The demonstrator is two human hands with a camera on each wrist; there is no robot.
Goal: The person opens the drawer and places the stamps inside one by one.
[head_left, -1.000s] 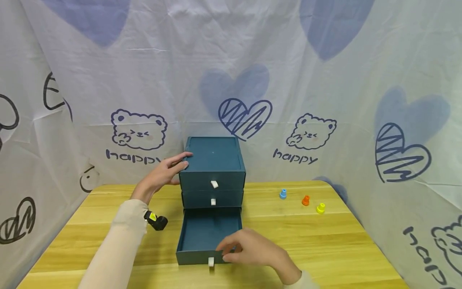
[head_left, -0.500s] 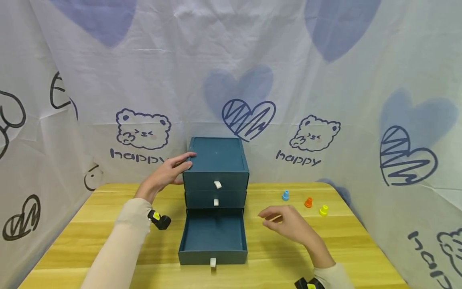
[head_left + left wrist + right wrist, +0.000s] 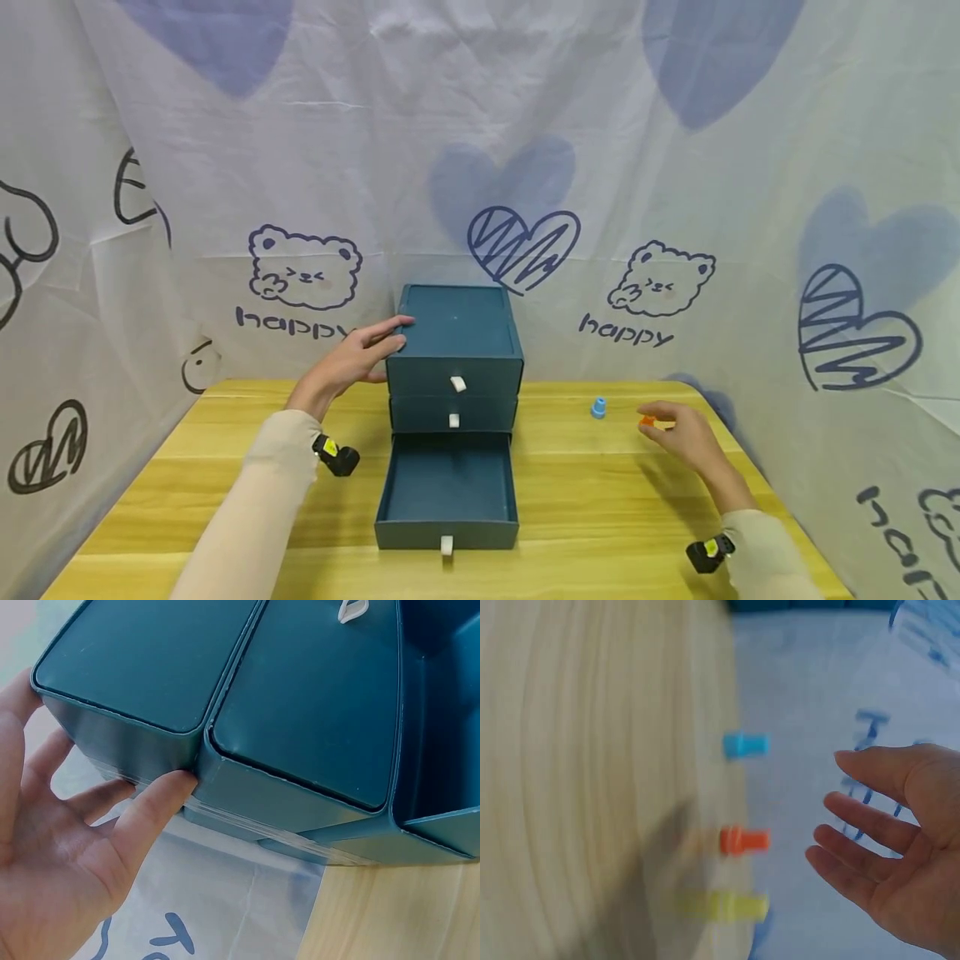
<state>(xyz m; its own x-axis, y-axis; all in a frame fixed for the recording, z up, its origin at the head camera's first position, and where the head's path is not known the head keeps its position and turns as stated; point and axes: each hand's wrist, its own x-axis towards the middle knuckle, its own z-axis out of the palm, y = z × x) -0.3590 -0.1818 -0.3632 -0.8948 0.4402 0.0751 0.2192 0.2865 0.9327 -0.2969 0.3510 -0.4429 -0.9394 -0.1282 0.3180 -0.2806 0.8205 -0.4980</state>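
A dark teal drawer cabinet (image 3: 455,323) stands at the back of the table, its bottom drawer (image 3: 405,535) pulled out with nothing in it. My left hand (image 3: 341,367) rests against the cabinet's left side, fingers at its top edge; in the left wrist view the thumb (image 3: 154,810) lies along the side wall. Over on the right, my right hand (image 3: 690,437) hovers with parted fingers near a small orange stepped peg (image 3: 742,840). The right wrist view shows a gap between hand and peg. A blue peg (image 3: 598,407) and a yellow peg (image 3: 735,906) stand on either side.
The upper two drawers (image 3: 453,414) are closed, each with a white pull tab (image 3: 458,383). A printed cloth (image 3: 480,125) hangs behind and beside the wooden table (image 3: 585,508). The pulled-out drawer juts toward the front edge.
My right hand has moved from the open drawer's front across to the right, to the pegs. The left hand stays on the cabinet. The view shifts slightly.
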